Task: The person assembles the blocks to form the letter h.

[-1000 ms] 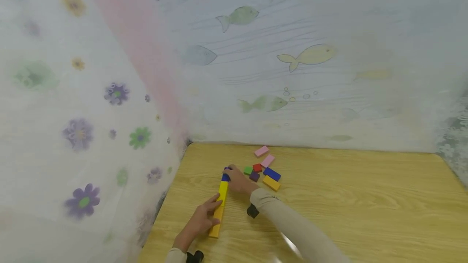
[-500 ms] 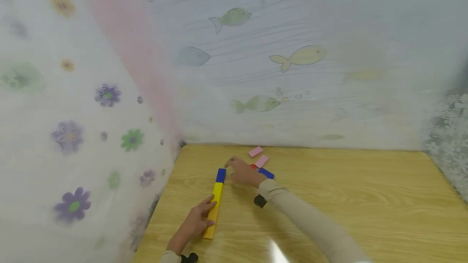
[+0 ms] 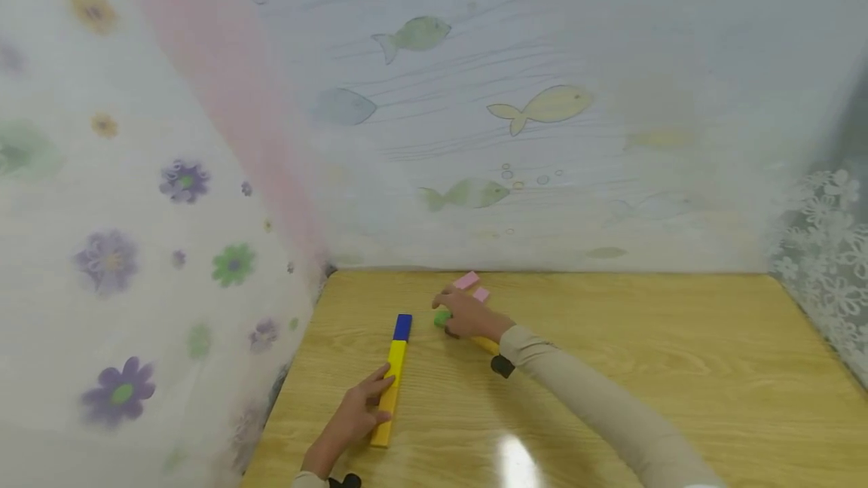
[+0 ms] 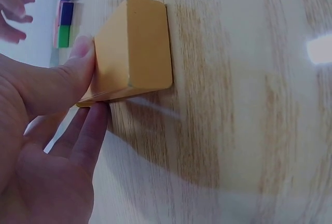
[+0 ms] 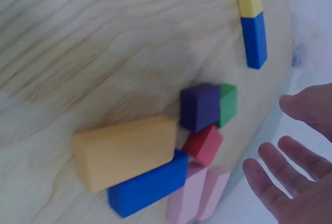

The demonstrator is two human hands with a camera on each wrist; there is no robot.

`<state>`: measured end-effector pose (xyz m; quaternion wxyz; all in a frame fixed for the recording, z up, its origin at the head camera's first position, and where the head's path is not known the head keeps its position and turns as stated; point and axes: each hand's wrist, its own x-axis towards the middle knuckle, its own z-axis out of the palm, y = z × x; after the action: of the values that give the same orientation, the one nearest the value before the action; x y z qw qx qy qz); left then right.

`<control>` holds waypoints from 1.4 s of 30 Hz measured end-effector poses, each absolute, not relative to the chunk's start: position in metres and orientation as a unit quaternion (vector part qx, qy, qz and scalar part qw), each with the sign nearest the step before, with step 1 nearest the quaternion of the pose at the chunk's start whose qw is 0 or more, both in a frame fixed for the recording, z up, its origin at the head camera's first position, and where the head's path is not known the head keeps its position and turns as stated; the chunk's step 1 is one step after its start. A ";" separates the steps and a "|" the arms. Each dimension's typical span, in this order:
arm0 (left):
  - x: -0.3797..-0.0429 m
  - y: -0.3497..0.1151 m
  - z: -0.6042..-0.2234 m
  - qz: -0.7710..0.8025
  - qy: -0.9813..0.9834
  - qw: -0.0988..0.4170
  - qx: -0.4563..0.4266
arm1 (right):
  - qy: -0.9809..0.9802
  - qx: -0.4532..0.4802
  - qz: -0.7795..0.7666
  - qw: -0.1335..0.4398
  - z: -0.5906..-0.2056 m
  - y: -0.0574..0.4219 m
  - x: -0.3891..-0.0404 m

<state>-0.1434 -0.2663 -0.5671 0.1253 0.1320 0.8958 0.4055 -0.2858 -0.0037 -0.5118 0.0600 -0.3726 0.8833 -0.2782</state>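
An orange block [image 4: 149,45], a yellow block [image 3: 397,360] and a blue block [image 3: 403,327] lie end to end in a row. My left hand [image 3: 356,413] holds the orange one near its join with the yellow, thumb on one side and fingers on the other. Over the loose blocks hovers my right hand [image 3: 468,315], fingers spread and nothing in its grasp. Under it, a purple block [image 5: 199,107] stands against a green block [image 5: 228,105], beside a red block [image 5: 204,145]. In the head view the right hand hides most of these blocks.
Beside the red block lie a second orange block [image 5: 124,151], a long blue block [image 5: 150,185] and two pink blocks [image 5: 185,195]. Everything rests on a wooden table [image 3: 610,382]. A curtain with printed fish [image 3: 556,209] borders its back edge, and flowered cloth [image 3: 169,322] its left.
My right hand has let go of the blue block at the row's far end and moved right, over the loose blocks. The left hand stays at the row. The head view has shifted slightly.
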 end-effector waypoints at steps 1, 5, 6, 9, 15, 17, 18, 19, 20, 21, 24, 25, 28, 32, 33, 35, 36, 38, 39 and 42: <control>-0.143 -0.266 -0.567 0.403 0.897 0.126 0.128 | 0.883 -0.376 -0.276 0.057 -0.512 -0.001 -0.286; -0.141 -0.268 -0.565 0.393 0.904 0.117 0.122 | 0.881 -0.392 -0.261 0.040 -0.514 0.007 -0.288; -0.141 -0.269 -0.565 0.392 0.904 0.114 0.125 | 0.882 -0.393 -0.258 0.036 -0.515 0.010 -0.288; -0.140 -0.271 -0.565 0.401 0.900 0.108 0.133 | 0.883 -0.391 -0.258 0.030 -0.519 0.017 -0.289; -0.142 -0.272 -0.566 0.402 0.899 0.110 0.137 | 0.883 -0.395 -0.249 0.047 -0.521 0.036 -0.291; -0.142 -0.272 -0.566 0.396 0.902 0.111 0.136 | 0.887 -0.394 -0.235 0.057 -0.522 0.041 -0.292; -0.143 -0.272 -0.567 0.394 0.902 0.112 0.135 | 0.888 -0.395 -0.227 0.059 -0.522 0.044 -0.292; -0.143 -0.272 -0.567 0.393 0.903 0.113 0.133 | 0.890 -0.396 -0.219 0.062 -0.523 0.046 -0.292; -0.143 -0.272 -0.568 0.392 0.903 0.115 0.132 | 0.891 -0.399 -0.210 0.061 -0.524 0.048 -0.292; -0.143 -0.271 -0.568 0.393 0.903 0.116 0.131 | 0.892 -0.399 -0.203 0.062 -0.525 0.050 -0.292; -0.144 -0.271 -0.569 0.397 0.901 0.119 0.126 | 0.895 -0.405 -0.175 0.062 -0.528 0.055 -0.290; -0.144 -0.271 -0.569 0.398 0.901 0.119 0.124 | 0.896 -0.407 -0.164 0.063 -0.529 0.057 -0.289; -0.144 -0.270 -0.569 0.399 0.901 0.121 0.122 | 0.898 -0.414 -0.134 0.060 -0.534 0.061 -0.287; -0.145 -0.268 -0.569 0.396 0.902 0.125 0.122 | 0.899 -0.424 -0.100 0.049 -0.540 0.067 -0.285; -0.145 -0.268 -0.569 0.396 0.901 0.126 0.122 | 0.899 -0.426 -0.092 0.046 -0.542 0.068 -0.284; -0.145 -0.267 -0.569 0.396 0.901 0.129 0.121 | 0.898 -0.430 -0.084 0.041 -0.544 0.071 -0.284; -0.145 -0.267 -0.569 0.397 0.901 0.131 0.120 | 0.899 -0.430 -0.078 0.037 -0.545 0.072 -0.283; -0.145 -0.266 -0.569 0.397 0.900 0.133 0.118 | 0.901 -0.427 -0.071 0.033 -0.546 0.074 -0.284; -0.145 -0.266 -0.569 0.396 0.901 0.133 0.118 | 0.902 -0.424 -0.068 0.032 -0.547 0.075 -0.284; -0.146 -0.266 -0.568 0.396 0.901 0.132 0.119 | 0.910 -0.409 -0.059 0.039 -0.549 0.076 -0.284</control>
<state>-0.1456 -0.2661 -0.5684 0.1323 0.1193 0.9009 0.3957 -0.2843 0.0764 -0.5490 0.0388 -0.4094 0.9096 -0.0588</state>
